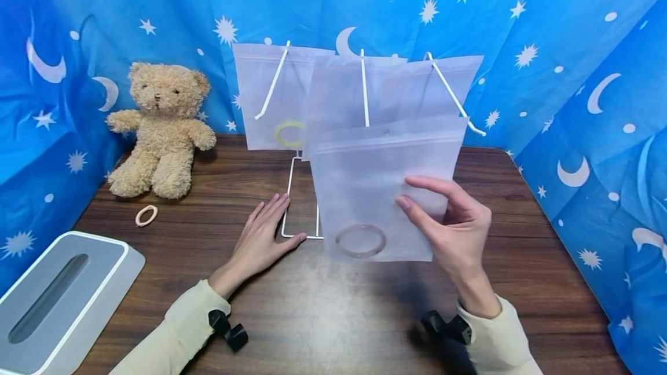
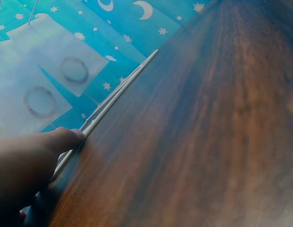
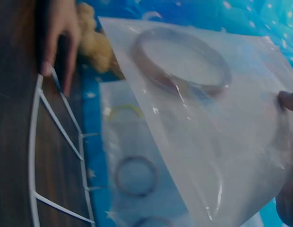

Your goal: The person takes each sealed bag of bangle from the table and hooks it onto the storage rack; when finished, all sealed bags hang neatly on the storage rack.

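Observation:
My right hand [image 1: 458,224] holds a frosted zip bag [image 1: 385,172] by its right side, thumb and index finger on it. Inside lies a brownish bangle [image 1: 337,241], larger in the right wrist view. The bag's top edge is near the middle hook [image 1: 365,97] of a white wire rack; whether it hangs there I cannot tell. Behind it hang other frosted bags, the left one [image 1: 255,85] with a yellow bangle [image 1: 278,134]. My left hand [image 1: 263,239] rests on the rack's base [image 1: 315,237], fingers extended along the left wire and thumb at the front wire.
A teddy bear [image 1: 158,132] sits at the back left, with a pale wooden-looking ring [image 1: 139,219] before it. A grey-and-white tissue box [image 1: 99,305] stands at the near left. Blue starry curtains [image 1: 573,103] surround the dark wooden table [image 1: 323,317].

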A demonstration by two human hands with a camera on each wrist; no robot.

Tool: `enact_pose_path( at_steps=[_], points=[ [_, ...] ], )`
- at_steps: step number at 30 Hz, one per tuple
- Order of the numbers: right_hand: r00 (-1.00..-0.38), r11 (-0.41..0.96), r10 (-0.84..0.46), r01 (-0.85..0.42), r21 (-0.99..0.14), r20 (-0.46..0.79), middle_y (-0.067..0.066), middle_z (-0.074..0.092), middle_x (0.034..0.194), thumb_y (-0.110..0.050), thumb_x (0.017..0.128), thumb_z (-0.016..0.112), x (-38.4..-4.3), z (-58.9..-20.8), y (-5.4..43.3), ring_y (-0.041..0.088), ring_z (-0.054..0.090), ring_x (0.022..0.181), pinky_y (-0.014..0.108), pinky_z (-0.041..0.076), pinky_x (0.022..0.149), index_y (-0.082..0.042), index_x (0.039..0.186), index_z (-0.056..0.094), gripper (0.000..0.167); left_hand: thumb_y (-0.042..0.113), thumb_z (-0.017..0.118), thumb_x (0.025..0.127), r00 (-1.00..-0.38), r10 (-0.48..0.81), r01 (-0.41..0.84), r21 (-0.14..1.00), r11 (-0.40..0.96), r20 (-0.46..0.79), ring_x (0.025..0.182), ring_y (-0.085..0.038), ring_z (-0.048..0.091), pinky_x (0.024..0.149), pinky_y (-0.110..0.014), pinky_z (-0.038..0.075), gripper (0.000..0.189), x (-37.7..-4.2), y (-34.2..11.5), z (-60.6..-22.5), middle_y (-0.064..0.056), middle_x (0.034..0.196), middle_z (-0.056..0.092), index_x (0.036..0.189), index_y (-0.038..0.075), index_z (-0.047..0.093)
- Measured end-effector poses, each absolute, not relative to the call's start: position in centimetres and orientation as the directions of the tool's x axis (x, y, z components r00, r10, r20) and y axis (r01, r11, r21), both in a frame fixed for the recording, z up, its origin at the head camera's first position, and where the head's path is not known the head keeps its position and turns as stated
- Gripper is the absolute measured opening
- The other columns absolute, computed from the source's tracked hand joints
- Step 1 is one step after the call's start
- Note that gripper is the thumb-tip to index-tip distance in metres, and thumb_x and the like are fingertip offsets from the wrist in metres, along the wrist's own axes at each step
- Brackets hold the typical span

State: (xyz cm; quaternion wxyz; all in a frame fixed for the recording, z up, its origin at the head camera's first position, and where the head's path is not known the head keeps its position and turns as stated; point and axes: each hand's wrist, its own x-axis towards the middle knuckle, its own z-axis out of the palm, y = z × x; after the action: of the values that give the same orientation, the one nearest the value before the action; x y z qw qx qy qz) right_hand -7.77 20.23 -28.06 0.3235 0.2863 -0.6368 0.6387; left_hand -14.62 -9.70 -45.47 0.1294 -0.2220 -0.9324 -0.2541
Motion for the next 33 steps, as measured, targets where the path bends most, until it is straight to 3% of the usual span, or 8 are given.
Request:
enact_pose_path(
  at_steps=[13,25,33],
  points=[
    [-0.647,0.081,0.026,-0.758,-0.647,0.762,0.026,0.069,0.099,0.023,0.071,0.073,-8.8,-29.3,19.4,0.022,0.069,0.092,0.020,0.055,0.070,0.015,0.104,0.068,0.034,0.060,0.065,0.086,-0.871,0.347,0.475,0.421,0.773,0.347,0.143,-0.026,0.029,0.116,-0.047,0.017,0.088,-14.6,-9.8,-45.4,-0.011,0.152,0.040,0.148,0.002,0.041],
    [-0.678,0.145,0.035,-0.723,-0.675,0.734,0.025,0.069,0.101,0.023,0.072,0.073,-9.7,-30.0,19.3,0.023,0.068,0.095,0.022,0.055,0.074,0.013,0.106,0.069,0.036,0.059,0.066,0.086,-0.863,0.354,0.488,0.411,0.770,0.361,0.142,-0.027,0.030,0.116,-0.048,0.017,0.087,-14.6,-9.8,-45.5,-0.011,0.152,0.040,0.146,0.000,0.043],
    [-0.707,0.155,0.073,-0.689,-0.708,0.704,0.023,0.070,0.102,0.016,0.076,0.075,-12.6,-30.8,19.0,0.015,0.069,0.075,0.015,0.046,0.052,0.008,0.107,0.071,0.033,0.060,0.064,0.086,-0.864,0.358,0.487,0.406,0.773,0.355,0.143,-0.027,0.029,0.116,-0.048,0.017,0.088,-14.7,-9.8,-45.5,-0.011,0.152,0.039,0.147,0.000,0.041]
  ],
)
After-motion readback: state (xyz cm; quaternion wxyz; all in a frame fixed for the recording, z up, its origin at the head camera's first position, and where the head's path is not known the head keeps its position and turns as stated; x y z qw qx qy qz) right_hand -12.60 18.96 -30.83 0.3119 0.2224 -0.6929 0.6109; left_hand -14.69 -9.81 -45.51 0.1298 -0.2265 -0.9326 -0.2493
